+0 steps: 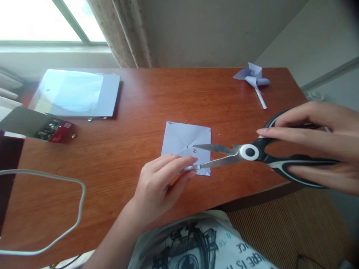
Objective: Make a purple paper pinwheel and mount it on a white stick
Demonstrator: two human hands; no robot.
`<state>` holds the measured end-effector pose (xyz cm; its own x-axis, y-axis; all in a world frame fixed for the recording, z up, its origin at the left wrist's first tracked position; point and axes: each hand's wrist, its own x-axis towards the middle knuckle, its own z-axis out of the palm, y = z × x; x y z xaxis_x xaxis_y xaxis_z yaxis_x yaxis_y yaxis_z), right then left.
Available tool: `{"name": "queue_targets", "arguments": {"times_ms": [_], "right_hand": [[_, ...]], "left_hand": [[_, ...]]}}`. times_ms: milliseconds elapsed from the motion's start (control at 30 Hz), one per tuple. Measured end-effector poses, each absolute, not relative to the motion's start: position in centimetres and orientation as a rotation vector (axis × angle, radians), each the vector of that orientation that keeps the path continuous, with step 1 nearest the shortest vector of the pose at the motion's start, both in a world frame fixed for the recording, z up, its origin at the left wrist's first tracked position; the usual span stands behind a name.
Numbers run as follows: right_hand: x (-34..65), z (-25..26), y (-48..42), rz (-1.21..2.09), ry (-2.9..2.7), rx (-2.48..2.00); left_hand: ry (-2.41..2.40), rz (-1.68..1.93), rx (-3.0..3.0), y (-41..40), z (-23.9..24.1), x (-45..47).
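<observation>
Pinching a thin white rolled-paper tube (pixel 190 168) between thumb and fingertips, the left hand (pixel 161 181) hangs over the near edge of a square, pale lavender sheet of paper (pixel 179 136). That sheet lies on the reddish-brown wooden table (pixel 134 138), with creases across it, small dark dots by the three corners that show, and another at its centre; the hand hides its near left corner. A small shiny metal piece (pixel 194 151) rests on the sheet, just nearer than the centre dot.

From the sheet's right, the right hand (pixel 333 144) grips black-and-grey-handled steel scissors (pixel 249 152), its fingers in the handle loops. Their blades stand apart, the upper one above the sheet and the lower, serrated one with its tip at the tube's end; whether they touch, I cannot tell.

Beyond the sheet to the right lies a pale lavender paper pinwheel (pixel 254 81) on a white stick. Well left of the sheet are a grey-and-red cardboard box (pixel 22 121) of shiny metal pieces and, farther back, a pale flat pack in clear plastic (pixel 81 93). Nearer and left of the sheet curves a white cable (pixel 81 203).
</observation>
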<state>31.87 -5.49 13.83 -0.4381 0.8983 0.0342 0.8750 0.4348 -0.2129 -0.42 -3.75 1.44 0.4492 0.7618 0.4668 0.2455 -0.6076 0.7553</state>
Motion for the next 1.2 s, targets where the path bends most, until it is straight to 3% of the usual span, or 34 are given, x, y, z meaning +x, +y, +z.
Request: {"name": "queue_targets", "arguments": {"times_ms": [200, 833, 1100, 1200], "right_hand": [[33.0, 12.4, -5.1, 0.300, -2.679, -1.430], [32.4, 10.1, -6.1, 0.369, -2.590, -1.551], [32.6, 7.0, -4.9, 0.380, -2.539, -1.521], [32.6, 5.8, -4.9, 0.425, -2.467, -1.552]], "left_hand": [[0.816, 1.103, 2.082, -3.7, 1.7, -0.3], [0.919, 0.963, 2.223, -3.5, 0.2, -0.6], [1.135, 1.294, 2.225, -3.9, 0.9, -1.0], [1.056, 1.170, 2.317, -4.3, 0.7, -0.5]]}}
